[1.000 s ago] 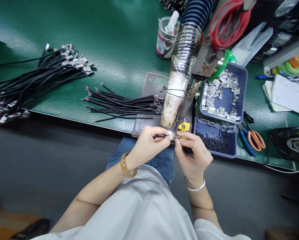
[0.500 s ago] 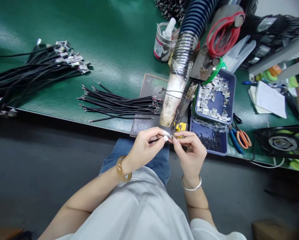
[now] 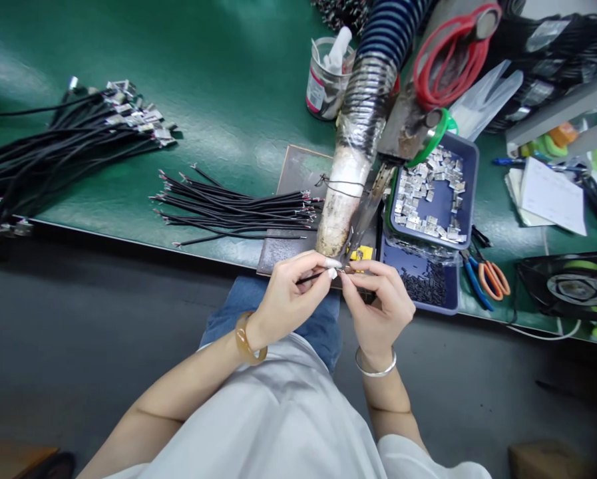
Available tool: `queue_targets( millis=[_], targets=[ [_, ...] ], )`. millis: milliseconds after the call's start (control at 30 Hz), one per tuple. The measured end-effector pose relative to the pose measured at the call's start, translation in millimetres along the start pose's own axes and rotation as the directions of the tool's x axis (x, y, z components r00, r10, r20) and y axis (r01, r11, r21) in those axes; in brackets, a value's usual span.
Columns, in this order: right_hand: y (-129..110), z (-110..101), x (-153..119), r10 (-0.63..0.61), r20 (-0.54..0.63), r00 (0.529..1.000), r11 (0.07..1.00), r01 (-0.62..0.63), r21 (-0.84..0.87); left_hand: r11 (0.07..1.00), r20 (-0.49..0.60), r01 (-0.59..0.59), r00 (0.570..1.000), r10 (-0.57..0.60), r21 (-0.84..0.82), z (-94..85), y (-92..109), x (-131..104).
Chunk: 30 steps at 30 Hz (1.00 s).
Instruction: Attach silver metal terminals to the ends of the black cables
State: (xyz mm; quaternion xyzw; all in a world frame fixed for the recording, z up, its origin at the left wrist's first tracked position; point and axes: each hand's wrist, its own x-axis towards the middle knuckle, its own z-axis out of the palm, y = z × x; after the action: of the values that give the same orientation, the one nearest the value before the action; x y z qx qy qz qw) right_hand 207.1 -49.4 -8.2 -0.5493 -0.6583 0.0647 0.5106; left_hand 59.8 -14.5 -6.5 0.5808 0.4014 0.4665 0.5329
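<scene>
My left hand [image 3: 293,286] is closed, thumb and fingers pinching a short black cable [image 3: 308,277] close to its end. My right hand [image 3: 381,296] meets it there, its fingertips pressed together at the cable's tip. A small silvery bit glints between the two hands, but its shape is mostly hidden by the fingers. Both hands are just below the mouth of a taped white hose [image 3: 342,193] and a narrow metal tool arm [image 3: 373,193]. Something yellow [image 3: 362,253] shows behind my right fingers. Loose black cables [image 3: 243,211] with stripped ends lie to the left, partly over a dark board [image 3: 298,174].
At right, a blue tray [image 3: 472,189] of metal connector shells sits above another tray [image 3: 450,303] of small black pieces. Pliers [image 3: 492,279], a fan [image 3: 568,286] and papers [image 3: 552,196] lie beyond. A jar [image 3: 323,90] stands behind; finished-looking cables [image 3: 73,140] pile far left.
My hands stay together at the cable's end. The fingers of my right hand have shifted slightly around the tip, and the silvery bit shows less. The view has moved a little.
</scene>
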Motion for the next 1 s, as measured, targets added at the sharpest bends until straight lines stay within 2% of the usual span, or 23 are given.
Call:
queue_targets(
  millis=[233, 400, 433, 500, 567, 600, 633, 700, 733, 800, 900, 967, 1000],
  targets=[
    [3.7, -1.0, -8.4, -0.119, 0.047, 0.992, 0.992, 0.121, -0.046, 0.992, 0.029, 0.112, 0.993, -0.11, -0.051, -0.7, -0.6, -4.0],
    [-2.7, -14.1, -9.0, -0.055, 0.125, 0.991, 0.998, 0.06, -0.032, 0.978, 0.074, 0.185, 0.981, -0.179, -0.091, -0.6, 1.4, -5.7],
    [-3.5, -20.2, -9.5, -0.024, 0.112, 0.993, 0.998, 0.029, -0.048, 0.973, 0.108, 0.207, 0.975, -0.196, -0.104, -1.5, 1.9, -6.1],
    [-0.9, -34.6, -9.2, 0.044, -0.015, 0.999, 0.988, -0.045, -0.148, 0.957, 0.205, 0.259, 0.951, -0.23, -0.128, -4.3, 3.2, -7.2],
    [8.7, -48.3, -4.2, 0.098, -0.159, 0.982, 0.945, -0.142, -0.295, 0.939, 0.318, 0.312, 0.913, -0.255, -0.142, -8.0, 5.0, -8.3],
    [16.2, -53.6, 0.6, 0.129, -0.169, 0.977, 0.914, -0.183, -0.362, 0.931, 0.363, 0.334, 0.894, -0.262, -0.149, -9.9, 6.0, -8.7],
    [25.2, -57.3, 6.8, 0.172, -0.115, 0.978, 0.886, -0.204, -0.416, 0.923, 0.395, 0.351, 0.879, -0.267, -0.158, -11.7, 7.1, -8.9],
    [45.2, -59.7, 21.4, 0.241, 0.078, 0.967, 0.844, -0.169, -0.51, 0.912, 0.421, 0.369, 0.866, -0.268, -0.179, -14.3, 9.2, -8.9],
    [55.1, -58.9, 28.7, 0.265, 0.169, 0.949, 0.834, -0.138, -0.534, 0.909, 0.422, 0.371, 0.867, -0.266, -0.191, -15.0, 10.1, -8.8],
    [71.7, -55.1, 41.0, 0.324, 0.274, 0.906, 0.82, -0.124, -0.559, 0.907, 0.42, 0.365, 0.872, -0.253, -0.211, -15.5, 11.0, -8.4],
    [81.9, -50.5, 49.6, 0.385, 0.324, 0.864, 0.822, -0.161, -0.546, 0.91, 0.376, 0.336, 0.897, -0.231, -0.241, -14.1, 9.6, -7.7],
    [75.9, -50.2, 48.0, 0.384, 0.281, 0.88, 0.836, -0.201, -0.511, 0.908, 0.319, 0.322, 0.919, -0.232, -0.267, -12.3, 6.6, -7.2],
    [69.2, -50.7, 45.0, 0.377, 0.218, 0.9, 0.851, -0.244, -0.466, 0.905, 0.293, 0.322, 0.926, -0.239, -0.279, -11.1, 4.8, -6.9]
  ],
)
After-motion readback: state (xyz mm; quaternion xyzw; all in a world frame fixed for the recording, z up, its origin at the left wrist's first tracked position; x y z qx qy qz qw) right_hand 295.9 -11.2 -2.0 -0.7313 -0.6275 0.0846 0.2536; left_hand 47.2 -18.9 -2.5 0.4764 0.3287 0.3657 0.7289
